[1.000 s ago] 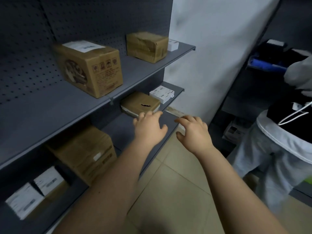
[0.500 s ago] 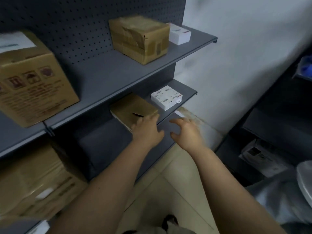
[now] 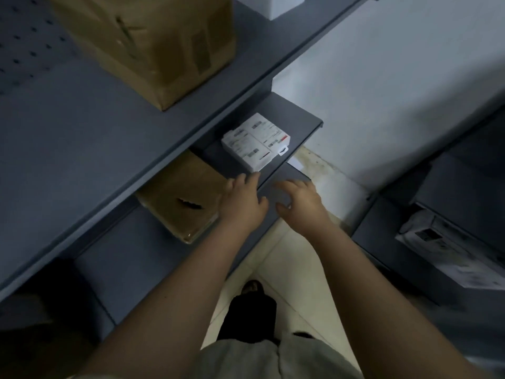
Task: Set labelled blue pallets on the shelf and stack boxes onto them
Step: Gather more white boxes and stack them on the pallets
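We see a white box (image 3: 255,142) printed with black barcode labels and one small red bar. The shelf (image 3: 300,116) beneath it is slate grey. Left of it lies a flat brown box (image 3: 180,195) with a dark tear; above it, a brown carton (image 3: 153,42). Up-left of it, the back panel (image 3: 24,45) is grey, dotted with dark holes. Below it, the floor (image 3: 287,255) is cream tile.

Both bare forearms reach forward and converge, so the left grip (image 3: 243,205) and the right grip (image 3: 299,205) lie side by side, near but apart. Each is palm down, fingers loosely spread and slightly bent, thumbs pointing toward each other, holding nothing.
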